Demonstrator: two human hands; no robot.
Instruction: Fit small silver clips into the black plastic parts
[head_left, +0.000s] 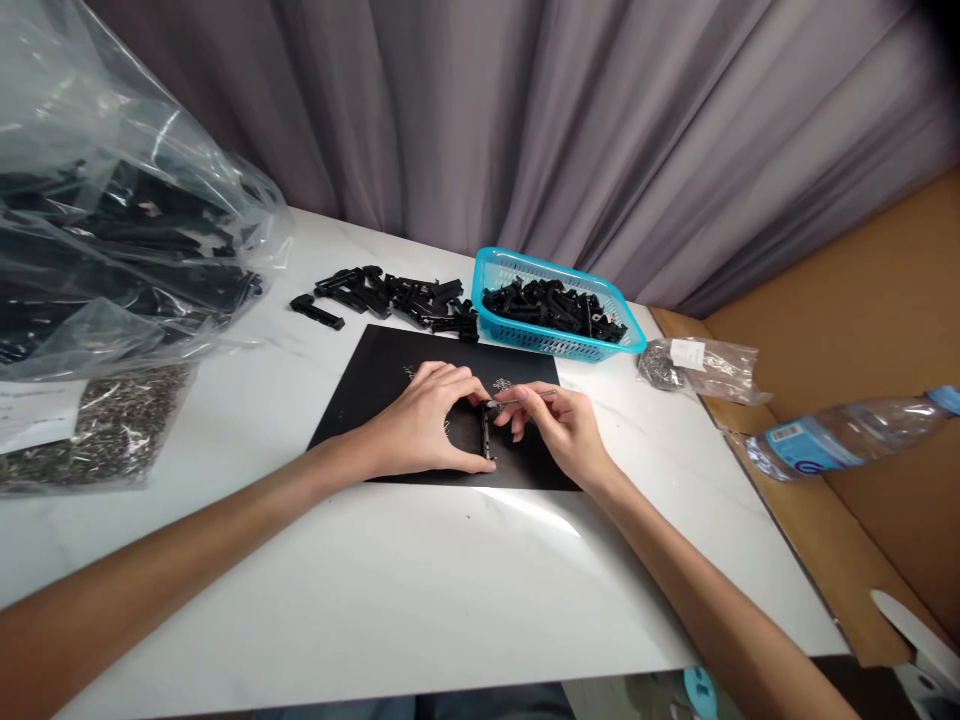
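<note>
No words or numbers could be read anywhere in view: the clear plastic bottle point(892, 425) on the right wore a blue label point(832, 450) with a white patch point(786, 432) that looked like a barcode and a dark, curved logo point(810, 466) whose brand could not be made out. A large white label point(37, 415) on the clear bag of small metal pieces point(131, 425) at the left bore faint, illegible print, and the small white sticker point(688, 353) on the crumpled clear bag point(727, 370) near the bottle was too small to decipher.
</note>
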